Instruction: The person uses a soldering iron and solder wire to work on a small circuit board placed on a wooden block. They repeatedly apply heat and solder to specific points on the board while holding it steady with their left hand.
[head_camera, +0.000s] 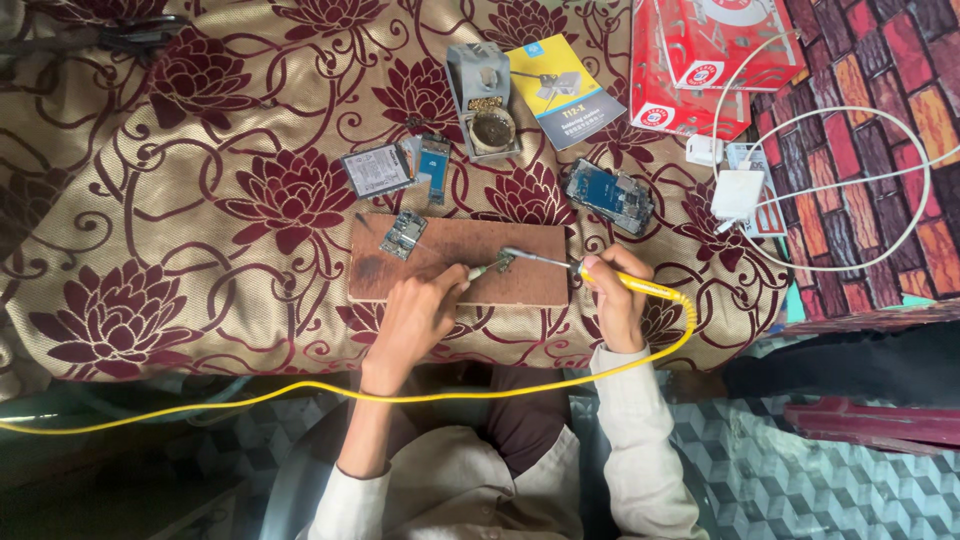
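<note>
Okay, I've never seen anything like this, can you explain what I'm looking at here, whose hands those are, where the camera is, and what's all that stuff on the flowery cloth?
There is one picture, taken from a camera on a person's head, looking straight down at their own two bare hands. There is no machine.

The right hand holds a soldering iron with a yellow handle; its yellow cord loops back across the person's lap. The left hand holds a thin tool whose tip meets the iron's tip over a wooden board. What small part lies between the tips is too small to tell.

The board sits on a floral cloth. On the board lies a small circuit board. Behind it are an opened phone, a phone battery, an iron stand, a booklet, a red box and a white charger.
</note>
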